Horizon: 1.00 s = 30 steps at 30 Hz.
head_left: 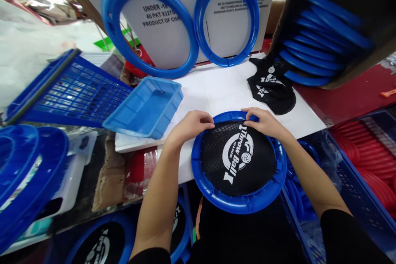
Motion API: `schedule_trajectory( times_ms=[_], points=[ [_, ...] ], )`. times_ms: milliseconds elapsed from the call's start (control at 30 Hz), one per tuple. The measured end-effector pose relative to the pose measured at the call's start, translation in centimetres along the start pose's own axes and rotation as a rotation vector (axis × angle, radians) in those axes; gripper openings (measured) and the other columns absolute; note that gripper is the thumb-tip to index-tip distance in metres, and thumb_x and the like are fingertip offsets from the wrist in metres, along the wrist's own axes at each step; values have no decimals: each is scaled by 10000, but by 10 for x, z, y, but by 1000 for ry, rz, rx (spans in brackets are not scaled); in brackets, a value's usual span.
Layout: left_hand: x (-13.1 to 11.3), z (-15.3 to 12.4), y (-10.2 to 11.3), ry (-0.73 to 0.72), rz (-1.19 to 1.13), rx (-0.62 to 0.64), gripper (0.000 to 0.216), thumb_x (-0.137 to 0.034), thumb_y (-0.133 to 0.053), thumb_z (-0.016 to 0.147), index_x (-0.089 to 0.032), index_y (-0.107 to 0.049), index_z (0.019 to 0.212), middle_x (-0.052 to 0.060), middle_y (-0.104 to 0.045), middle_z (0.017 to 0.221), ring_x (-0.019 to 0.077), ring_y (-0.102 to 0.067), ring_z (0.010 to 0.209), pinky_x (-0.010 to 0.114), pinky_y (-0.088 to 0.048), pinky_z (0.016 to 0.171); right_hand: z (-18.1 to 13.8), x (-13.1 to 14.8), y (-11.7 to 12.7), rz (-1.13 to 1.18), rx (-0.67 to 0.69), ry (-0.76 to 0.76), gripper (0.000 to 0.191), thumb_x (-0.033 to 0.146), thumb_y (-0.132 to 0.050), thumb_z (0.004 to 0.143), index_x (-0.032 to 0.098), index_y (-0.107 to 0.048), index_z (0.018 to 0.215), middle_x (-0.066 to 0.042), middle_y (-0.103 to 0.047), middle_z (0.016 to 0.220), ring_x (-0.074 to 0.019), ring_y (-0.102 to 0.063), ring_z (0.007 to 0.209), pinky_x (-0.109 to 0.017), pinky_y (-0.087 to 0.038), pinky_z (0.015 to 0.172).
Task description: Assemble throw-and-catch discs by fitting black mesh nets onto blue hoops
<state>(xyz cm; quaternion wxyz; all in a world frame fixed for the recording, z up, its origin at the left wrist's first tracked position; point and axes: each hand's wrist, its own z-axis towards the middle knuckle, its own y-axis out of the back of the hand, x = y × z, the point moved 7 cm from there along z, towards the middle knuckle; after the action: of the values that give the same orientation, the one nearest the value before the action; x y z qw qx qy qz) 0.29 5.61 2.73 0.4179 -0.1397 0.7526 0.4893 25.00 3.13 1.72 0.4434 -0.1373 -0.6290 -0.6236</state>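
Note:
A blue plastic ring point(206, 189) lies before me at the near edge of the white board, with a black mesh disc point(213, 161) printed "Throw Ball" stretched inside it. My left hand point(195, 124) is closed in a pinch at the mesh's far left edge, by the ring's rim. At the far right edge, my right hand point(262, 123) pinches the mesh too, its fingers reaching over the rim. The fingertips partly hide the edge they grip. Loose black mesh pieces point(278, 99) with the same print lie crumpled beyond my right hand.
Two blue rings, a left one point(193, 49) and a right one point(227, 61), lean against a printed carton point(161, 41). A light-blue tray point(145, 111) and blue basket point(62, 90) sit left. At right are a box of blue rings point(321, 41) and a crate of red rings point(368, 152).

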Motion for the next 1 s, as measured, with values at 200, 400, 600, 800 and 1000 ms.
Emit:
schedule_trajectory(
  times_ms=[200, 400, 600, 800, 1000],
  points=[
    [6, 5, -1, -11, 16, 11, 147, -259, -646, 827, -191, -776, 817, 40, -798, 852, 205, -694, 826, 332, -530, 797, 3, -3, 4, 132, -40, -61, 142, 365, -640, 920, 236, -649, 860, -104, -758, 1292, -326, -680, 1259, -527, -486, 1110],
    [10, 8, -4, 2, -45, 13, 156, -244, -646, 813, -193, -792, 832, 45, -810, 889, 218, -719, 882, 337, -551, 842, 9, -17, 3, 169, -45, -137, 155, 365, -631, 893, 222, -645, 835, -104, -762, 1248, -310, -687, 1172, -505, -494, 1060],
    [12, 11, -4, 19, -114, -13, 147, -248, -705, 779, -194, -804, 871, 55, -815, 928, 221, -723, 916, 347, -555, 890, 15, -32, 3, 169, -61, -219, 191, 382, -658, 859, 199, -705, 884, -67, -745, 910, -241, -653, 854, -438, -527, 859],
    [17, 12, -4, 43, -170, -55, 140, -273, -738, 762, -192, -800, 859, 54, -809, 886, 207, -711, 848, 352, -560, 862, 6, -14, 6, 248, -51, -63, 278, 448, -655, 920, 207, -700, 791, -97, -737, 1187, -279, -676, 1114, -491, -494, 1051],
    [17, 15, -5, 52, -151, -65, 125, -273, -756, 740, -191, -799, 823, 58, -807, 862, 221, -712, 861, 363, -556, 871, 3, 3, -6, -21, 104, 132, 195, 410, -711, 933, 277, -801, 1043, -87, -627, 1468, -322, -543, 1390, -586, -387, 1210]
  ],
)
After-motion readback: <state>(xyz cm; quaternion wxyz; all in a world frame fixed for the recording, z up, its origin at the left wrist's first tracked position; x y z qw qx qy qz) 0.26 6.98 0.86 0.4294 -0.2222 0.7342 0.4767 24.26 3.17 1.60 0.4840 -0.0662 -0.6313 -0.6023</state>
